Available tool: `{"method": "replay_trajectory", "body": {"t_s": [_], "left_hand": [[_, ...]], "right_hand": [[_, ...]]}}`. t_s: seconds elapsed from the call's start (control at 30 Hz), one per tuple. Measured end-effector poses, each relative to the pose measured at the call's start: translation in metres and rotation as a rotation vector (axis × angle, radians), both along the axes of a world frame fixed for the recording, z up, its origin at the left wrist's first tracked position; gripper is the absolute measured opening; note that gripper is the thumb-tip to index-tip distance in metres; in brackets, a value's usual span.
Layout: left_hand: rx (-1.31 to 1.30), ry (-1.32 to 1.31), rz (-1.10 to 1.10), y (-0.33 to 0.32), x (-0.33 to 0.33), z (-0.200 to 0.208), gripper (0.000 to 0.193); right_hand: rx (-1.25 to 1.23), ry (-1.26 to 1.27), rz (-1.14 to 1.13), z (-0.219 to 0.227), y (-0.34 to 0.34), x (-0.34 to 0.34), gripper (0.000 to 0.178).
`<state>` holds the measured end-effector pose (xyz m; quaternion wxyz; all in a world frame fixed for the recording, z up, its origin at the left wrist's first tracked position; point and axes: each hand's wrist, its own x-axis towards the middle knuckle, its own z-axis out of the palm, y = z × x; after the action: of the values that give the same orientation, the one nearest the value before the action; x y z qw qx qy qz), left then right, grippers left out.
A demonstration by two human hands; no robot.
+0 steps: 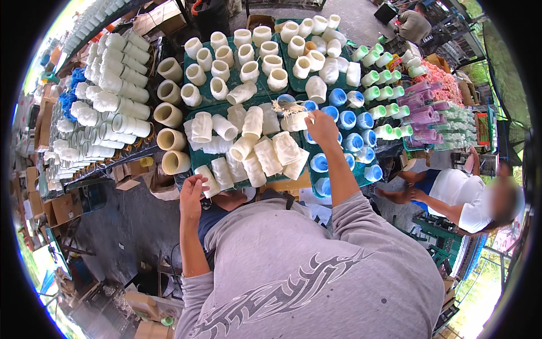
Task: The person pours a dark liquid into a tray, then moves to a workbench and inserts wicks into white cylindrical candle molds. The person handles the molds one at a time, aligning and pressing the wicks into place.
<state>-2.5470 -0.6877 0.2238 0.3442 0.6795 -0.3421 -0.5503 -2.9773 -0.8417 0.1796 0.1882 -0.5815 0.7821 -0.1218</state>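
Observation:
My right hand reaches over the middle of the table, its fingers closed beside a frayed, straw-coloured bundle that looks like a brush. Its grip is partly hidden. Just under that bundle lies a cream, ridged cylinder. At the near left corner my left hand has bent, slightly parted fingers close to another cream cylinder; whether they touch is unclear. Between my hands, several cream cylinders with raised patterns, such as one tilted cylinder, lie on their sides on a green tray.
Blue-lined cups crowd a green tray at the right, with green-ended cylinders and purple pieces beyond. Upright hollow cylinders fill the far trays. Larger tan cylinders line the left. A person sits at the right.

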Motion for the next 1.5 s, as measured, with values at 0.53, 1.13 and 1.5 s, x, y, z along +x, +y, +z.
{"method": "replay_trajectory", "body": {"t_s": [0.53,1.13,1.5], "left_hand": [[-0.079,0.018,-0.023,0.004,0.001,0.005,0.031],[-0.093,0.731,-0.129,-0.018,-0.090,0.055,0.064],[-0.177,0.626,-0.128,-0.043,-0.108,0.056,0.041]], "right_hand": [[0.010,-0.915,-0.150,0.030,-0.021,0.033,0.037],[0.212,-1.589,0.164,0.126,0.067,0.212,0.062],[-0.240,-0.841,0.453,0.078,0.096,0.192,0.058]]}}
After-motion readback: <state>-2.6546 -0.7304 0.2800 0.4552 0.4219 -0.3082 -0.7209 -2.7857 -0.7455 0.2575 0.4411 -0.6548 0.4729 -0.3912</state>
